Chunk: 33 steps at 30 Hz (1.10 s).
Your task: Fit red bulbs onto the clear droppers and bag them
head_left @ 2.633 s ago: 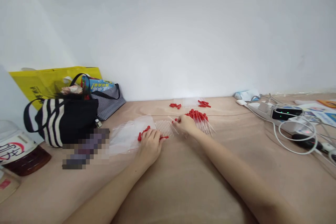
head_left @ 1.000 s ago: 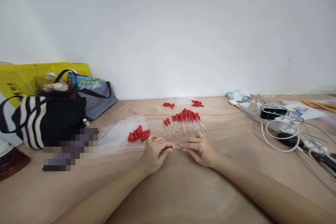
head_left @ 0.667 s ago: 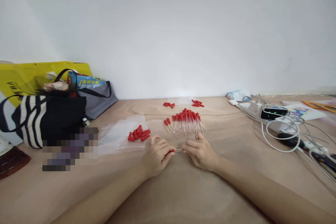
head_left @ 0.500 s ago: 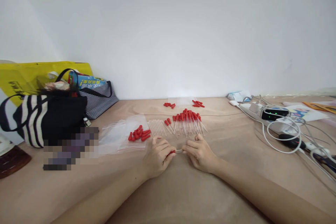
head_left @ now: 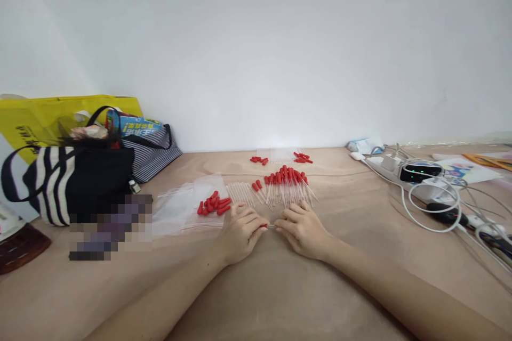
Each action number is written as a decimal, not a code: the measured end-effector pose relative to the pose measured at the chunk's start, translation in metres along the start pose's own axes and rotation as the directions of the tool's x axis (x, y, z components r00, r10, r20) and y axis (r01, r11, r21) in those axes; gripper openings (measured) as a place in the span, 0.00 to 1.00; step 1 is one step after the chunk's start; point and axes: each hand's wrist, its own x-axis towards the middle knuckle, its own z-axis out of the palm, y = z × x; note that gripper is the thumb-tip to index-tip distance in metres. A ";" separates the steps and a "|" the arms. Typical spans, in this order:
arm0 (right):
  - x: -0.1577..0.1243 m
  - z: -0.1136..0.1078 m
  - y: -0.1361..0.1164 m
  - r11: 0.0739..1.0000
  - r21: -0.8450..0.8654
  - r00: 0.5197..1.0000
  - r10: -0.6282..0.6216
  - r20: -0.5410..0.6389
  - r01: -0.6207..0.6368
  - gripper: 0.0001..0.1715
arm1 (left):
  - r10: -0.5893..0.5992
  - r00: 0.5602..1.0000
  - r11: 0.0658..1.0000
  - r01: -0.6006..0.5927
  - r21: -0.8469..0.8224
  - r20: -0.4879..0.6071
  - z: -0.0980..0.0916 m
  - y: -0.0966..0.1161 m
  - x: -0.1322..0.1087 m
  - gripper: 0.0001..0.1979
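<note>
My left hand [head_left: 240, 232] pinches a small red rubber cap [head_left: 264, 226] low over the tan table [head_left: 280, 287]. My right hand [head_left: 303, 229] pinches the thin clear tube [head_left: 272, 226] that meets that cap, so the fingertips of both hands almost touch. Just beyond the hands lies a row of finished droppers with red caps [head_left: 287, 184]. Left of that row are bare clear tubes [head_left: 239, 194] and a heap of loose red caps [head_left: 213, 204] on a clear plastic bag [head_left: 180, 208].
More red caps [head_left: 301, 157] and tubes lie near the white wall. A striped black-and-white bag [head_left: 72, 184] and a yellow bag [head_left: 48, 120] stand at the left. A power strip [head_left: 418, 173] with white cables [head_left: 432, 208] sits at the right.
Both hands left the piles, came toward me with a cap and a tube, and have been pressing them together. In the last half second the fingertips have closed in on each other.
</note>
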 end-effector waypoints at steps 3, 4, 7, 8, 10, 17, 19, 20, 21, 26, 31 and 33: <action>-0.002 -0.003 0.004 0.998 -0.029 0.998 0.055 -0.006 -0.055 0.10 | -0.062 0.996 0.997 0.064 0.033 -0.057 -0.001 -0.002 0.000 0.15; -0.003 -0.004 0.007 0.994 -0.022 0.994 0.110 -0.023 -0.111 0.10 | -0.103 0.991 0.993 0.107 0.053 -0.087 0.000 -0.003 -0.001 0.19; -0.001 -0.003 0.025 0.924 0.036 0.918 0.383 -0.102 -0.381 0.12 | -0.229 0.957 0.961 0.251 0.117 -0.175 0.001 -0.008 -0.001 0.22; 0.001 -0.003 0.034 0.874 0.060 0.865 0.486 -0.122 -0.482 0.12 | -0.259 0.946 0.948 0.288 0.137 -0.197 0.002 -0.010 -0.001 0.20; 0.007 -0.002 0.051 0.743 0.085 0.730 0.669 -0.141 -0.664 0.14 | -0.297 0.927 0.923 0.340 0.180 -0.230 0.002 -0.015 -0.002 0.18; 0.027 0.009 0.083 0.518 0.020 0.516 0.854 -0.064 -0.855 0.11 | -0.452 0.853 0.787 0.519 0.335 -0.261 -0.008 -0.029 -0.009 0.18; 0.029 0.013 0.084 0.504 -0.005 0.503 0.863 -0.051 -0.864 0.11 | -0.484 0.835 0.752 0.549 0.365 -0.260 -0.010 -0.032 -0.010 0.19; 0.029 0.015 0.085 0.497 -0.011 0.497 0.866 -0.047 -0.867 0.11 | -0.494 0.828 0.736 0.560 0.379 -0.263 -0.011 -0.033 -0.011 0.19; 0.029 0.016 0.086 0.493 -0.014 0.493 0.869 -0.045 -0.870 0.11 | -0.499 0.825 0.724 0.566 0.394 -0.266 -0.011 -0.035 -0.012 0.18; 0.026 0.019 0.089 0.503 -0.053 0.506 0.860 -0.066 -0.862 0.12 | -0.502 0.832 0.696 0.551 0.460 -0.236 -0.012 -0.040 -0.015 0.19; 0.035 0.020 0.073 0.706 -0.071 0.707 0.689 -0.158 -0.705 0.11 | -0.560 0.805 0.649 0.574 0.499 -0.197 -0.014 -0.044 -0.016 0.24; 0.044 0.024 0.060 0.808 -0.048 0.806 0.579 -0.123 -0.587 0.10 | -0.594 0.783 0.632 0.597 0.493 -0.187 -0.015 -0.043 -0.015 0.25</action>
